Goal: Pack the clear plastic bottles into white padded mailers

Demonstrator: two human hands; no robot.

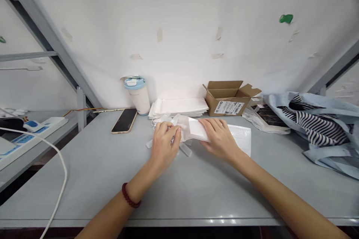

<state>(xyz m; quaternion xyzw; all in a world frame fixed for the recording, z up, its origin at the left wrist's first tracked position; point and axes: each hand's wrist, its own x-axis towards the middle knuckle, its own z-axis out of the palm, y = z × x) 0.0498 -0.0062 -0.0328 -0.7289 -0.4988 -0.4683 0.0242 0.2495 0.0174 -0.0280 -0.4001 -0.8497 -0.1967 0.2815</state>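
Note:
A small white box (pixel 197 128) in a translucent plastic bag (pixel 184 124) is held just above the table between my hands. My right hand (pixel 217 136) is closed over the box's right part, fingers on top. At the bag's left end, the thumb and fingers of my left hand (pixel 166 140) pinch the loose plastic. Small clear plastic strips (pixel 185 149) lie under and around my left hand, partly hidden by it. Beneath my right hand is a white bubble mailer (pixel 243 138), flat on the table and partly covered.
Along the wall stand a stack of white envelopes (pixel 182 106), an open cardboard box (pixel 228 101) and a lidded cup (pixel 138 95). A phone (pixel 125 120) lies left. A bagged dark item (pixel 269 117) and blue fabric (pixel 325 119) are right. A white cable (pixel 63 164) crosses the left edge.

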